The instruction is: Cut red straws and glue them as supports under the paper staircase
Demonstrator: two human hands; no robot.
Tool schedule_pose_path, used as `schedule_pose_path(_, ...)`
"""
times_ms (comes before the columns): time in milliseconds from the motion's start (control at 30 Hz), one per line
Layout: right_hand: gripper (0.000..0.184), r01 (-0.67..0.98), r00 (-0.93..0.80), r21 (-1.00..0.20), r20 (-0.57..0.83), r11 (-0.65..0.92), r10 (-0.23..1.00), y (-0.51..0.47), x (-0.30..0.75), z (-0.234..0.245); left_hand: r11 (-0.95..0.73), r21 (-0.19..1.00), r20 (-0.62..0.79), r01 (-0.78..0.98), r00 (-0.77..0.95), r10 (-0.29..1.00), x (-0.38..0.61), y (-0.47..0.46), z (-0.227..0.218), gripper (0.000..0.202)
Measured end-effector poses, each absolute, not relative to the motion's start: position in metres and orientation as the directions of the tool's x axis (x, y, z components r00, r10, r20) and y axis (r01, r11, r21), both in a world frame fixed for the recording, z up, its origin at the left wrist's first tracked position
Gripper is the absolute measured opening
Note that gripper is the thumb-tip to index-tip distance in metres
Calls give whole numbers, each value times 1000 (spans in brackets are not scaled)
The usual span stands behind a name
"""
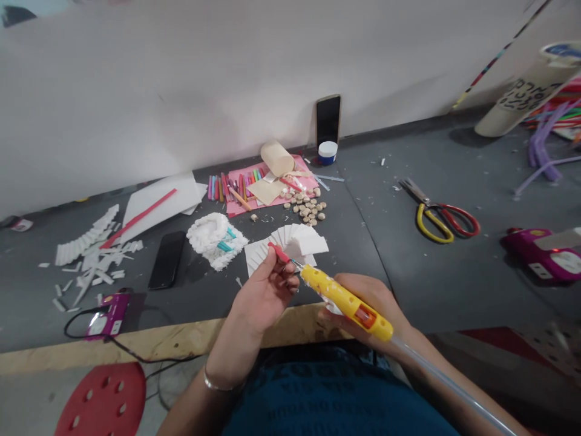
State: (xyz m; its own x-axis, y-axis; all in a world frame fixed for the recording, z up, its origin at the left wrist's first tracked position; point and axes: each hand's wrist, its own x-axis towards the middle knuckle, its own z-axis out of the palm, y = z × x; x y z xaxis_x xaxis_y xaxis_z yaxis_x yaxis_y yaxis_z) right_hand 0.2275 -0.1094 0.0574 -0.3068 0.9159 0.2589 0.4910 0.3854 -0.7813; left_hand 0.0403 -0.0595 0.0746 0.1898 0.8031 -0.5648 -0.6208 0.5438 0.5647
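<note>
A yellow hot glue gun, a long clear glue stick running out of its rear, is gripped in my right hand. Its tip touches or nearly touches a small red strip, pinched between the thumb and fingers of my left hand. Just beyond the fingers, overlapping white pieces spread like a fan on the table. To the left of that lies a fluffy white piece with teal bits on it.
Wooden discs, coloured sticks and a beige cylinder lie farther back. At left are white scraps, a black phone and a purple box. Scissors and another purple box lie at right.
</note>
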Motion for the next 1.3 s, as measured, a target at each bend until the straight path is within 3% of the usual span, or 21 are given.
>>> schedule_pose_path(100, 33, 494, -313, -774, 268, 397, 911, -110, 228, 58, 606, 432, -636, -668, 251, 730, 41, -60, 75, 22)
schedule_pose_path(233, 31, 510, -322, -762, 262, 400, 910, -110, 229, 57, 613, 379, -660, -693, 262, 704, 43, -59, 77, 20)
schedule_pose_path(733, 33, 563, -332, -714, 266, 416, 905, -112, 229, 52, 599, 308, -722, -739, 227, 653, 47, -60, 82, 15)
schedule_pose_path(1300, 33, 558, -334, -723, 253, 407, 908, -110, 229, 52, 603, 324, -702, -729, 242, 670, 44, -60, 79, 13)
